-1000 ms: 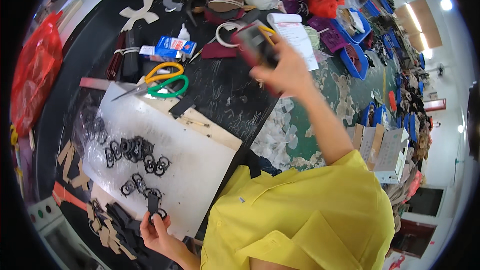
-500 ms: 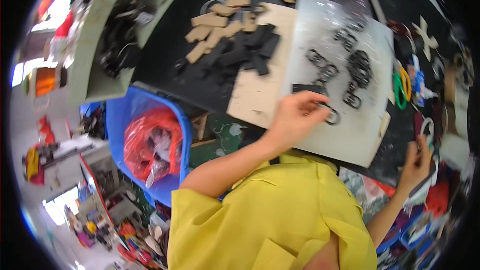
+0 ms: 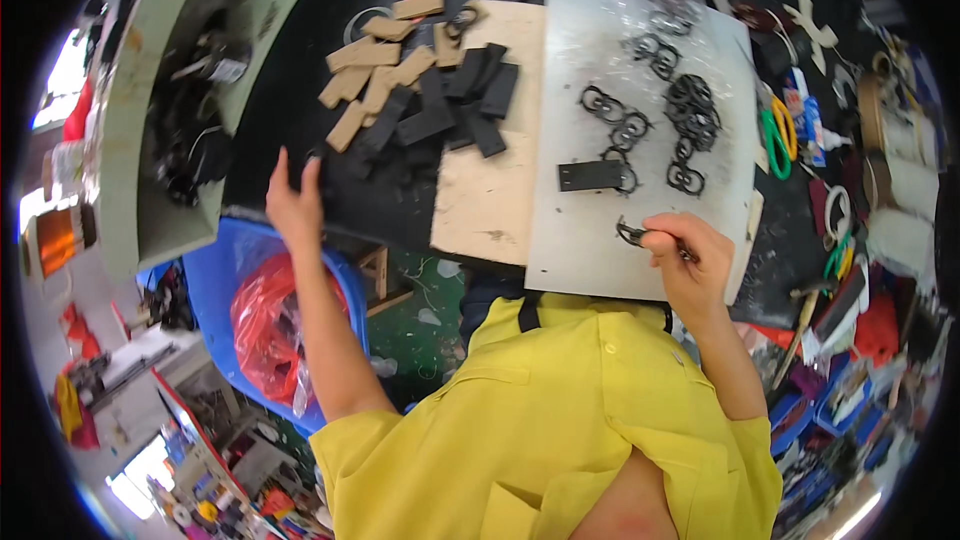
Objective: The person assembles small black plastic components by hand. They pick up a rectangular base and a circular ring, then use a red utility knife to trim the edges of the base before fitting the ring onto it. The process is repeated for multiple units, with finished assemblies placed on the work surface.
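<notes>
1. Far left, a pale green shelf unit [image 3: 125, 140] holds a jumble of black parts, and below it a blue bin [image 3: 215, 285] holds a red plastic bag [image 3: 265, 325].
2. The left hand [image 3: 292, 202] is raised at the near edge of the dark table [image 3: 290, 115], fingers spread open and holding nothing, just short of the loose black strips [image 3: 455, 100].
3. Beside those strips lies a heap of tan wooden pieces [image 3: 375, 75], partly on a pale wooden board [image 3: 490, 195].
4. A grey metal sheet [image 3: 600, 240] overlaps the board, carrying black ring-shaped links [image 3: 685, 130] and one flat black rectangular piece [image 3: 590, 175].
5. The right hand [image 3: 690, 260] rests at the sheet's near edge, fingers pinched shut on a small black loop part [image 3: 632, 233] that pokes out leftward over the sheet.
6. Further right, green and yellow scissors [image 3: 778, 140] lie on the table among cluttered tools and blue trays.
</notes>
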`<state>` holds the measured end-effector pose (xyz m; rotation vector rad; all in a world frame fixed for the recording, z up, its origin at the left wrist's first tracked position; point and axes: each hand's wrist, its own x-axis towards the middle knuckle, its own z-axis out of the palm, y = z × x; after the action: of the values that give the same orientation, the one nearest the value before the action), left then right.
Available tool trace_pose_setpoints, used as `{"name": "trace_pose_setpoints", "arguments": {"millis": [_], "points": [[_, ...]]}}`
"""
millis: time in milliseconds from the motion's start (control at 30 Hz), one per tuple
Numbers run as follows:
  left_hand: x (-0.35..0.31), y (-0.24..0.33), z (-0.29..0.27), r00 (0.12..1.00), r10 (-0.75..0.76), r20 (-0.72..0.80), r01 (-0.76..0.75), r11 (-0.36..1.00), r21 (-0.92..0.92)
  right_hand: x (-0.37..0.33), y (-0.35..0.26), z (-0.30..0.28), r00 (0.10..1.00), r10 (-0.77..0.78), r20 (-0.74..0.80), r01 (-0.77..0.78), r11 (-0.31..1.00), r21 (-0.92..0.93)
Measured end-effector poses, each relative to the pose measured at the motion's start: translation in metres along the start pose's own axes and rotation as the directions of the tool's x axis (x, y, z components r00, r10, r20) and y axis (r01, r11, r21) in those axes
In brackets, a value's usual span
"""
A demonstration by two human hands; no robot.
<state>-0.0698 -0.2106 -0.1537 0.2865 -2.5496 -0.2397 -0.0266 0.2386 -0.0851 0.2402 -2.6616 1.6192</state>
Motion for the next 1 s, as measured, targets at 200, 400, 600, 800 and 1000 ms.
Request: {"name": "trace_pose_setpoints", "arguments": {"millis": [200,400,600,800,1000], "points": [[-0.012,0.026,-0.009,0.993,-0.112,-0.034,0.104,0.976,-0.189,-0.011,-0.002,-0.014,0.866,0.416,0.278,-0.500,0.735,0.458],[-0.025,0.225,-0.048,0.871,0.403,0.281,-0.053,0.646,-0.762,-0.013,-0.004,-0.023,0.975,0.051,0.216,-0.155,0.855,0.495],[-0.045,0.298,-0.036,0.729,0.591,0.345,0.154,0.348,-0.925,-0.029,-0.006,-0.077,0.840,0.533,0.097,-0.531,0.775,0.341],[-0.037,0.254,-0.006,0.775,0.605,0.184,-0.333,0.638,-0.695,-0.071,0.097,-0.164,0.642,0.697,-0.318,-0.449,0.679,0.581],[-0.038,0.261,-0.016,0.846,0.452,0.284,-0.158,0.720,-0.676,-0.075,0.088,-0.166,0.569,0.617,-0.543,-0.631,0.751,0.192]]}}
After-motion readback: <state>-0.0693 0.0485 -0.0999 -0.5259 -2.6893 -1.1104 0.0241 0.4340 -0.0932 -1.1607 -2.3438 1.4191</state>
